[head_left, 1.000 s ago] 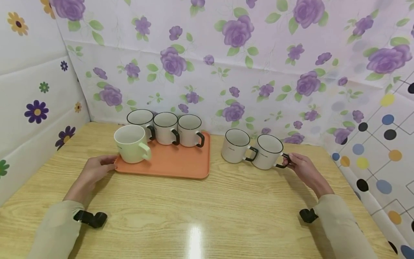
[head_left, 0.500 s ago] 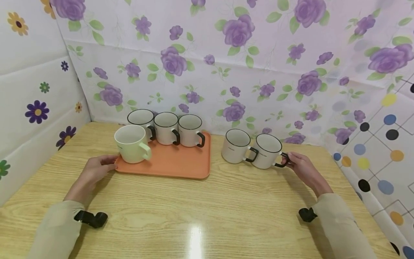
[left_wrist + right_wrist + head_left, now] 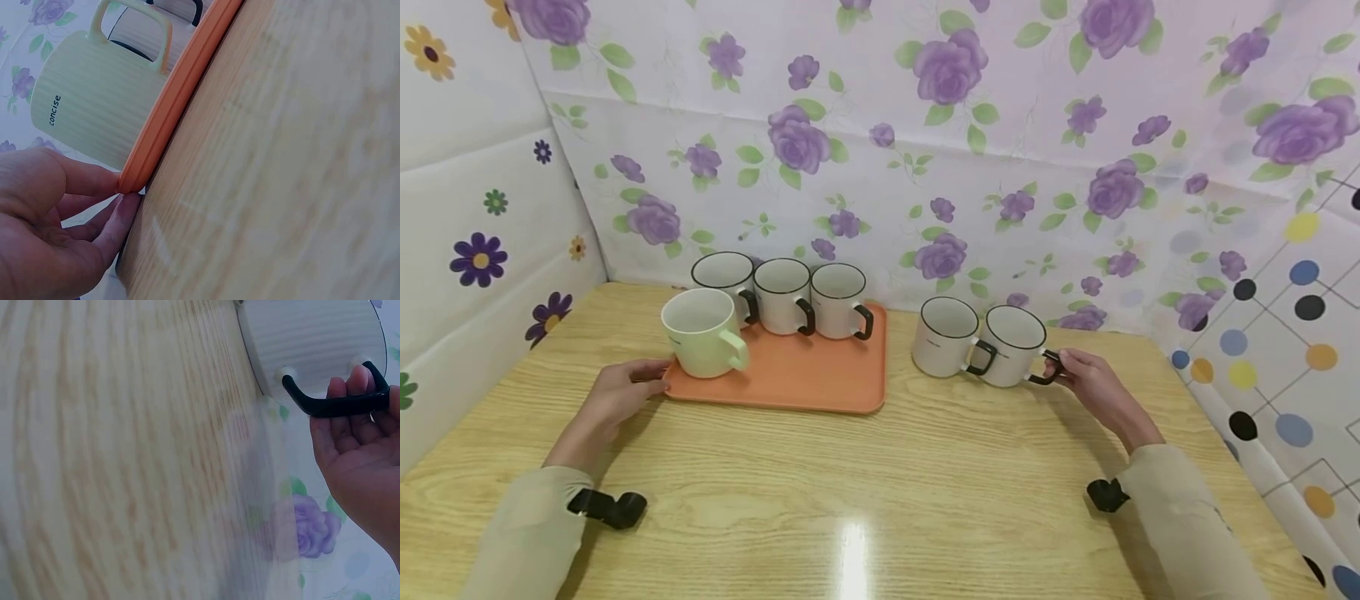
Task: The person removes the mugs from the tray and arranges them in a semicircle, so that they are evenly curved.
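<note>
My left hand (image 3: pixel 619 395) pinches the front left corner of an orange tray (image 3: pixel 805 387), thumb above and fingers beneath, as the left wrist view shows. On that corner stands a pale green mug (image 3: pixel 94 100) marked "concise". Three white mugs with black rims and black handles, the middle one (image 3: pixel 782 298) among them, line the tray's back edge. At the right, my right hand (image 3: pixel 1097 387) grips the black handle (image 3: pixel 340 406) of a white mug (image 3: pixel 1011 348), fingers passing through the loop. This mug stands upright close beside another white mug (image 3: pixel 942 340), at that one's handle.
All of it is on a wooden table (image 3: pixel 850 475). A purple-flowered cloth (image 3: pixel 880 175) hangs right behind the mugs. Patterned cloths, one with daisies (image 3: pixel 482 260) and one with coloured dots (image 3: pixel 1292 350), close off the left and right sides.
My right hand has shifted the gripped mug slightly left and back, nearer the white mug beside it. The left hand and the tray have stayed in place.
</note>
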Action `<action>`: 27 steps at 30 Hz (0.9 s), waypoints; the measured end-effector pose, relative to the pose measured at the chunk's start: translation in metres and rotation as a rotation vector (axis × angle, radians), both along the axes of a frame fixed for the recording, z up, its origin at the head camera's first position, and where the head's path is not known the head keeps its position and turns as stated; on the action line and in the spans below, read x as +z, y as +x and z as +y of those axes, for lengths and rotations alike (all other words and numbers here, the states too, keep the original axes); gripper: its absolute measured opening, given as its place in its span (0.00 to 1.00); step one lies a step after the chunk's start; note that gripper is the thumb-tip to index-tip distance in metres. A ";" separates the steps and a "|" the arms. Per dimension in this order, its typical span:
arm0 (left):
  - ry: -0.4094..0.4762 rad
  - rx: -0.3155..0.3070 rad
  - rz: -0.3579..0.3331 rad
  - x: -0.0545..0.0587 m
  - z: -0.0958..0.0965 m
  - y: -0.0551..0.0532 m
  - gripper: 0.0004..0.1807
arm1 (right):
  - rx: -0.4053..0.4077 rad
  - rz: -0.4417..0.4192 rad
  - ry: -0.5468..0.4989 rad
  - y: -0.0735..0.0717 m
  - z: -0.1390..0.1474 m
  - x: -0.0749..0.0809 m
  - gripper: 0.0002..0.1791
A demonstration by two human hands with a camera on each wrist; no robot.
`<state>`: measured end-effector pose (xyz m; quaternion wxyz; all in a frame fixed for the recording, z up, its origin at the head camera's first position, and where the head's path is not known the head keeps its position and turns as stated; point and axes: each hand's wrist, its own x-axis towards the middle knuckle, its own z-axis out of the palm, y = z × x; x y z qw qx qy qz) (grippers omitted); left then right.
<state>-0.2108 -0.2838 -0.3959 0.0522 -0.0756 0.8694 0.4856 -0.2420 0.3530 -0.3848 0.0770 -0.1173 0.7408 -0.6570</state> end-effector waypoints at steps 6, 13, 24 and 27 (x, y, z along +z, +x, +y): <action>-0.004 0.008 -0.007 -0.001 -0.001 0.000 0.27 | 0.012 0.010 -0.001 0.000 -0.002 0.000 0.22; -0.002 -0.002 0.002 -0.002 -0.001 0.000 0.27 | -0.015 -0.002 0.105 0.001 -0.001 0.004 0.24; 0.001 -0.009 0.003 0.000 0.000 0.001 0.27 | -0.177 0.061 0.324 -0.003 -0.001 0.034 0.40; -0.001 -0.011 0.002 0.001 0.000 0.001 0.27 | -0.243 0.115 0.292 -0.006 -0.010 0.052 0.32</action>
